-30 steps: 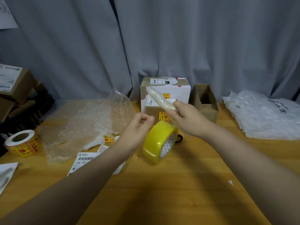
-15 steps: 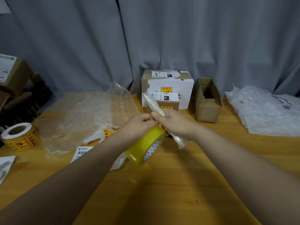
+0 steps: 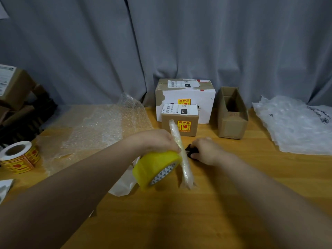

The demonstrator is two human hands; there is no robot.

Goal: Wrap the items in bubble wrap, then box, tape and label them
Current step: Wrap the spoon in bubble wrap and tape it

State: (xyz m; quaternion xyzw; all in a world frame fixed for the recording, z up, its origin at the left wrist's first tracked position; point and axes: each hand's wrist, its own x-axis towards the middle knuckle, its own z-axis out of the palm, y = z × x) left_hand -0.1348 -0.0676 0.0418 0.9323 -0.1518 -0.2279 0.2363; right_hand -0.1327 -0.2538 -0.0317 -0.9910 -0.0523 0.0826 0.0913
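Observation:
My left hand (image 3: 158,141) grips a long bubble-wrapped item (image 3: 186,169) near its upper half, holding it tilted above the wooden table (image 3: 179,221). A yellow tape roll (image 3: 156,169) hangs right under that hand, against the wrapped item. Just to the right, my right hand (image 3: 206,150) rests low on the table with its fingers curled round a small black object (image 3: 192,151); what it is cannot be made out.
A bubble wrap sheet (image 3: 98,126) lies at the left, a sticker roll (image 3: 19,157) at the far left edge. Two labelled boxes (image 3: 179,121) stand at the back, beside an open cardboard box (image 3: 231,114). Plastic bags (image 3: 296,123) lie at the right, label backing paper (image 3: 122,184) under my left arm.
My right hand let go of the wrapped item and dropped to the black object on the table. My left hand now holds the wrapped item, with the tape roll hanging beneath.

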